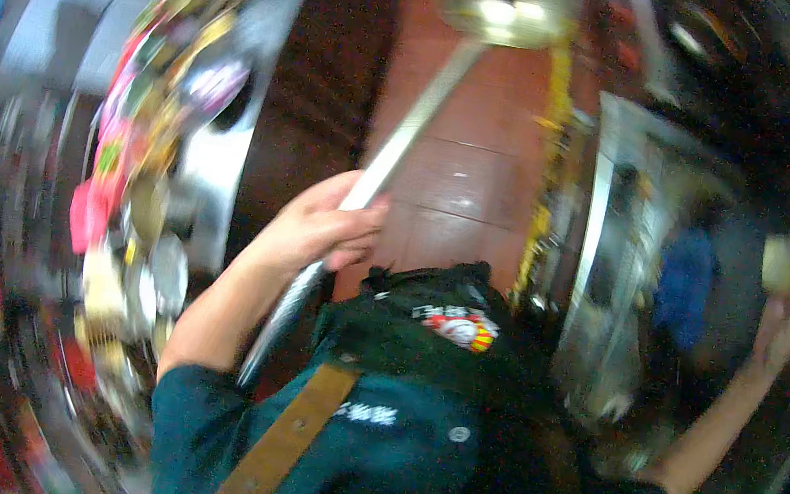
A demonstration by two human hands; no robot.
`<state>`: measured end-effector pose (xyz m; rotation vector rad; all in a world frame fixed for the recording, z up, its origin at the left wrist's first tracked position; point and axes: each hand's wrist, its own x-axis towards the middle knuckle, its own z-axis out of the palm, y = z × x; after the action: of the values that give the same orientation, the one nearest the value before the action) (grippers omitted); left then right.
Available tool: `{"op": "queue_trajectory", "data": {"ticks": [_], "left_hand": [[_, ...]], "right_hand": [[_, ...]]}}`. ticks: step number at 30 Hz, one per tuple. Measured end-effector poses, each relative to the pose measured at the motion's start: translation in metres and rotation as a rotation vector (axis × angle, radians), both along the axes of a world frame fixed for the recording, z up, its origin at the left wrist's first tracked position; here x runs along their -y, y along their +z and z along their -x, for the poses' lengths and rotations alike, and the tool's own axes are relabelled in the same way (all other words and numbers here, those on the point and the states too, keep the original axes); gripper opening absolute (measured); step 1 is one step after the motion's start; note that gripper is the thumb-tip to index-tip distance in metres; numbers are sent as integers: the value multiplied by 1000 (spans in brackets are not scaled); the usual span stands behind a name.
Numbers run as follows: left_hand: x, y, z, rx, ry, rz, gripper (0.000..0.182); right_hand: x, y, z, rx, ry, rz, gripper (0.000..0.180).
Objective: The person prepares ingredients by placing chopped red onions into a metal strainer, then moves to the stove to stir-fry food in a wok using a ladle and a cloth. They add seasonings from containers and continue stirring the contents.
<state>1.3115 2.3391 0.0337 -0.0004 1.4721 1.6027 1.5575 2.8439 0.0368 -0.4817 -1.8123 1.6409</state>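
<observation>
My left hand (pixel 331 219) grips the metal handle of a long-handled ladle (pixel 421 118). The handle slants from beside my left forearm up to the top of the view. Its wide round bowl (pixel 505 5) shines with two bright reflections and hangs over the red tiled floor. My right arm stretches out to the far right. There, my right hand (pixel 786 317) is closed around a pale item with a green edge (pixel 783 264), too blurred to name.
A metal counter (pixel 219 177) on the left carries bowls, a pink cloth or bag (pixel 92 216) and other crowded items. To the right stands shiny metal kitchen equipment (pixel 598 200), with a yellow pipe (pixel 547 162) along its side. Red floor tiles (pixel 457 180) run between them.
</observation>
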Motion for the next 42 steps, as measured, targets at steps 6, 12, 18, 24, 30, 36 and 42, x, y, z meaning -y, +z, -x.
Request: {"op": "queue_trajectory", "data": {"ticks": [6,12,18,24,30,36,42], "left_hand": [[121,-1,-23,-90,184,-171,14],[263,23,-102,-217,762,25,22],[334,33,-185,-475,1345,142,26],[363,38,-239,-603,1704,320,22],[372,37,-240,-649,1909,360,19],[351,36,-214,-647,2065,313,17],[305,41,-181,-586,2206,320,19]], "right_hand": [[155,-54,232,57,343,-107,63],[469,-128,379,-38,1122,-287,65],[696,-216,461,-366,916,-551,67],[740,-233,484,-148,1064,-761,88],[708,-116,468,-459,1063,-884,46],[911,-54,486,-767,1735,-610,53],[1107,-101,422,-870,1875,-807,91]]}}
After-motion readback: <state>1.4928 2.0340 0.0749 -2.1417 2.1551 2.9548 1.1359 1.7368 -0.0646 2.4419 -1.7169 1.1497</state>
